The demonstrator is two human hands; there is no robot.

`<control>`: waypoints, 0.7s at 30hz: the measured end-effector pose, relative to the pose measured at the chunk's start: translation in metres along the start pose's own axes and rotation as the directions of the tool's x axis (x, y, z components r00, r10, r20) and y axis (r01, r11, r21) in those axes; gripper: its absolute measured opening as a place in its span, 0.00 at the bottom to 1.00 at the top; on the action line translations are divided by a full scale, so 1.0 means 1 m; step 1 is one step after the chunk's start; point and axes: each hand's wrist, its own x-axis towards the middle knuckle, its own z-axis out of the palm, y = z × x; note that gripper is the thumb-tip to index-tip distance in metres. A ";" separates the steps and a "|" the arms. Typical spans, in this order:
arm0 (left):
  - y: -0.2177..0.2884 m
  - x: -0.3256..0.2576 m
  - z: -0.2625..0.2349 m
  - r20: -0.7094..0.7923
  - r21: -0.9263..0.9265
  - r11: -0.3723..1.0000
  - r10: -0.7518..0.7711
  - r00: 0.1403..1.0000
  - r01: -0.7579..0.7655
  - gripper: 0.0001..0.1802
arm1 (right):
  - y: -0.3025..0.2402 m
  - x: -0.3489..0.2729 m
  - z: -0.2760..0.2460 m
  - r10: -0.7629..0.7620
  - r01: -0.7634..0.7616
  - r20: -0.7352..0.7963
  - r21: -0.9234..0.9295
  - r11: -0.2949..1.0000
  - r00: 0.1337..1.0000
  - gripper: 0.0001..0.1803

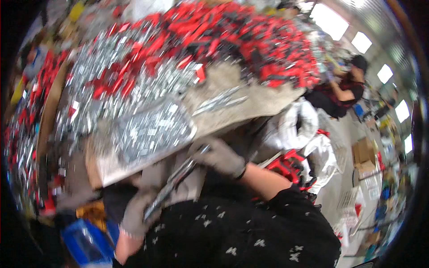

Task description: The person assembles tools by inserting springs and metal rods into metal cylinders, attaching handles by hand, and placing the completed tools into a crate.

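Note:
My left hand [137, 213], in a grey glove, is closed around the lower end of a long, slender silver metal part [170, 186]. Its upper end is gripped by my right hand [220, 157], also gloved in grey. The part slants across in front of my body, just off the near edge of the worktable [263, 100]; blur hides its exact kind. Beyond it on the table lies a grey tray-like patch of small shiny metal pieces [154, 129]. A few thin metal strips [221, 100] rest to the right of these.
A large heap of red and black parts [201, 27] covers the far table, with loose silver pieces [103, 58] at its left. White sacks [290, 125] and red parts stand at right. A blue bin [87, 241] sits lower left. Another person [342, 91] works at far right.

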 end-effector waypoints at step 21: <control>-0.015 0.007 -0.007 0.158 -0.486 0.739 -0.452 0.878 0.467 0.24 | 0.023 -0.012 0.099 0.112 -0.141 0.169 0.167 0.976 0.979 0.15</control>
